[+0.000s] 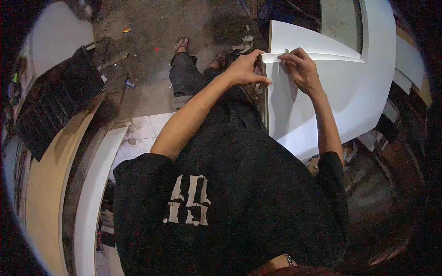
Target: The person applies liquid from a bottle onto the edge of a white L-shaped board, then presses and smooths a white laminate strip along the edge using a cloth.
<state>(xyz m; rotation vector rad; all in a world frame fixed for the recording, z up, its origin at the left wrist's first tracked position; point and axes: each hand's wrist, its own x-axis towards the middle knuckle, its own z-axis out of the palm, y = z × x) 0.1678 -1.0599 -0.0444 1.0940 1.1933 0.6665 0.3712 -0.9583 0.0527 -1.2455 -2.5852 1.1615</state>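
Observation:
A long white strip [322, 56] lies across a large white panel [336, 101] in front of me, to the right. At the strip's left end my left hand [246, 70] reaches over the panel's edge. Its fingertips touch the strip's end, and its thumb points apart from them along the panel's edge. My right hand [301, 69] is just to the right, above the strip, with thumb and fingers pinched together. Whatever the pinch holds is too small to make out. Beyond the strip, a white wedge-shaped part of a panel [294, 39] shows.
A pale green-grey panel [340, 23] stands at the far right. On the left lean a dark ribbed panel [60, 101], a tan board [50, 198] and a white board [94, 184]. Small scraps litter the brown floor [138, 55], and light tiles [145, 129] lie nearer me.

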